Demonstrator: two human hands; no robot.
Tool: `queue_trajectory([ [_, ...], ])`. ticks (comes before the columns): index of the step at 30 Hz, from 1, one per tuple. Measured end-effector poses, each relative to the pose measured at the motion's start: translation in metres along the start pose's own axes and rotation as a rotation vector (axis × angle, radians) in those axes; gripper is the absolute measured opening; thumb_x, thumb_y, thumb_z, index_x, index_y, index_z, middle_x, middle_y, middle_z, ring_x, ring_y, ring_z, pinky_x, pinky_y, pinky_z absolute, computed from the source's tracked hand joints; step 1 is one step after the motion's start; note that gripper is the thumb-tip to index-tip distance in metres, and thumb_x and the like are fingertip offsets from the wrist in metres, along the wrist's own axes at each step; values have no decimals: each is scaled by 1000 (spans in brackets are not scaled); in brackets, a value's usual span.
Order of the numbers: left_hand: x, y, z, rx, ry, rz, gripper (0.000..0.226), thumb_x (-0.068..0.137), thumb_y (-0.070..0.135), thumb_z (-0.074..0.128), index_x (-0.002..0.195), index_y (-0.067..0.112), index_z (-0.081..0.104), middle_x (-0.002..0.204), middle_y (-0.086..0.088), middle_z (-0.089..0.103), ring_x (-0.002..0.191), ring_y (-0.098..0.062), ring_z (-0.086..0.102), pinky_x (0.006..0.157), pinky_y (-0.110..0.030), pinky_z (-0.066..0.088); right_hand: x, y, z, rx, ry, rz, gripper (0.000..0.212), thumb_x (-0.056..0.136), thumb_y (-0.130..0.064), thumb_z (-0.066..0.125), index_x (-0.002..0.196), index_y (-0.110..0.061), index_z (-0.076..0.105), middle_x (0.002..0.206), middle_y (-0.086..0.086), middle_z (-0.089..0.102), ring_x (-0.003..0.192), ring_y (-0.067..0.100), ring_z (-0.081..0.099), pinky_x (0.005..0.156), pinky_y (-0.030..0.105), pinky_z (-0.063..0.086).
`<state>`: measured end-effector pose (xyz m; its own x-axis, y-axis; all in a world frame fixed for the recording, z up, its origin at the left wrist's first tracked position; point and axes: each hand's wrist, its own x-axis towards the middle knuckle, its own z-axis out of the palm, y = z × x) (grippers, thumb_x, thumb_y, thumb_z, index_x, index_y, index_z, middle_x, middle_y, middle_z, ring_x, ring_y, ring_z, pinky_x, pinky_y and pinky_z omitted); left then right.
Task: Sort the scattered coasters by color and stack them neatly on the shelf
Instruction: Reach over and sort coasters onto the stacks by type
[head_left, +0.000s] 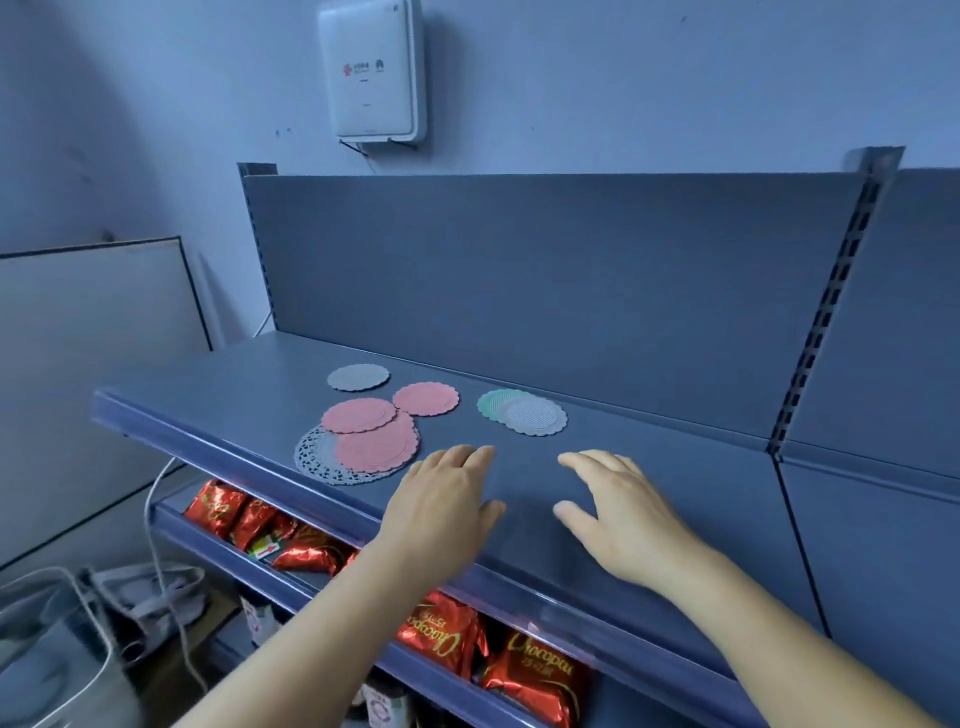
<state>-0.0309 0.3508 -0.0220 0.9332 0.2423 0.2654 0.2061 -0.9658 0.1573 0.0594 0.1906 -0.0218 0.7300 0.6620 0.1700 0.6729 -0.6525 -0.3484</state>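
Round scalloped coasters lie scattered on the blue shelf (649, 499). A grey coaster (358, 377) lies furthest back, alone. Three pink coasters lie near it: one (426, 399) apart, one (358, 415) overlapping another (376, 449), and this last pair rests on a larger grey lace mat (322, 462). To the right, a grey coaster (535, 417) covers most of a green coaster (491, 404). My left hand (447, 501) and my right hand (618, 512) hover over the shelf in front of the coasters, fingers extended, holding nothing.
The shelf's grey back panel (545, 280) rises behind the coasters. Red snack packets (441, 631) fill the lower shelf under my arms. A white box (371, 70) hangs on the wall. A cable (156, 525) and bags sit at the lower left.
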Motion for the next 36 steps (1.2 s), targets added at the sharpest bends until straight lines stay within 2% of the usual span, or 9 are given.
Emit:
queue_trajectory([
  [8, 43, -84, 5, 47, -9, -172, 54, 95, 41, 44, 145, 24, 30, 146, 5, 39, 132, -21, 37, 106, -32, 30, 101, -23, 29, 23, -89, -107, 52, 96, -36, 45, 144, -22, 32, 150, -7, 32, 139, 14, 26, 113, 25, 21],
  [13, 67, -126, 5, 46, 4, -278, 50, 97, 39, 39, 144, 25, 31, 150, 6, 35, 135, -20, 34, 107, -30, 29, 154, -40, 47, 18, -143, -187, 51, 96, -36, 46, 143, -22, 34, 148, -5, 34, 137, 16, 28, 110, 24, 22],
  [17, 80, -152, 9, 29, -12, -338, 52, 96, 45, 39, 143, 24, 34, 149, 5, 36, 135, -22, 35, 109, -31, 27, 186, -55, 62, 46, -149, -211, 53, 95, -36, 46, 145, -21, 32, 150, -3, 33, 138, 17, 28, 111, 27, 23],
  [22, 96, -181, 14, 12, -114, -383, 51, 94, 52, 35, 137, 26, 39, 130, 0, 47, 124, -26, 43, 104, -37, 33, 221, -70, 84, 47, -175, -169, 63, 94, -43, 45, 149, -23, 20, 155, -3, 23, 140, 22, 23, 115, 33, 22],
  [25, 104, -192, 16, 26, -153, -364, 51, 94, 55, 32, 136, 27, 40, 116, -2, 50, 117, -25, 46, 100, -37, 33, 239, -73, 92, -12, -216, -29, 73, 93, -52, 41, 151, -25, 7, 159, 4, 11, 145, 27, 10, 117, 39, 13],
  [27, 108, -196, 17, 22, -162, -332, 51, 93, 56, 33, 135, 28, 41, 117, -1, 50, 118, -23, 44, 100, -37, 31, 245, -75, 95, -41, -249, 49, 78, 90, -58, 39, 151, -26, 3, 160, 5, 7, 147, 28, 4, 117, 41, 9],
  [31, 113, -203, 17, -51, -159, -265, 52, 91, 55, 41, 137, 32, 40, 126, -1, 44, 119, -23, 42, 103, -34, 29, 250, -78, 93, 47, -202, 111, 84, 82, -56, 56, 149, -25, 16, 153, 3, 20, 141, 25, 21, 114, 37, 24],
  [34, 115, -208, 14, -159, -94, -225, 59, 86, 51, 55, 138, 32, 38, 128, 0, 35, 118, -22, 41, 103, -33, 35, 251, -84, 92, 156, -87, 190, 81, 75, -39, 69, 143, -28, 28, 140, 1, 28, 130, 24, 36, 105, 35, 38],
  [36, 117, -211, 10, -273, -60, -199, 63, 84, 39, 63, 140, 31, 36, 129, 0, 31, 116, -21, 42, 99, -28, 37, 249, -87, 90, 188, -8, 273, 72, 78, -26, 66, 141, -25, 32, 136, 3, 32, 121, 26, 44, 97, 34, 43],
])
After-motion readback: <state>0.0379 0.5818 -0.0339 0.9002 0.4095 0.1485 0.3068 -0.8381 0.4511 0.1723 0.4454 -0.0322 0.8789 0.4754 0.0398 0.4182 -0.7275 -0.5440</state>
